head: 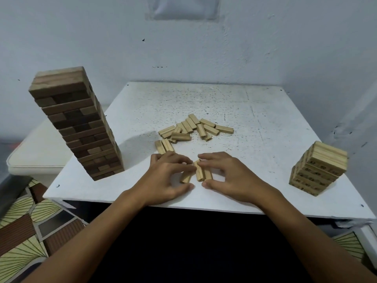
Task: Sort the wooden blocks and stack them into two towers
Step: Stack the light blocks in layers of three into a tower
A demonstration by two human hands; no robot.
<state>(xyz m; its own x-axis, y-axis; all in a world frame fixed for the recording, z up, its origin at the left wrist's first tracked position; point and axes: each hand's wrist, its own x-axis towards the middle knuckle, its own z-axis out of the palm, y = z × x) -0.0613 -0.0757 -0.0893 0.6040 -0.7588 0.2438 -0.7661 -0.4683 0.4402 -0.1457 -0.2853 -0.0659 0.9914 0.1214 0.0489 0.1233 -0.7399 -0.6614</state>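
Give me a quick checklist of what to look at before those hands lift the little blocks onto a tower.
1. Blocks lined up side by side: not ok; the three small blocks between the hands lie at slightly different angles.
2. Grip: cannot tell; the left hand and right hand have fingers curled over them, but a firm hold is not clear.
3. Short pale tower has a level top: ok.
4. Tall dark tower is out of the way: ok, it stands far left.
5. Loose pile is left to sort: ok, plenty remain on the table.
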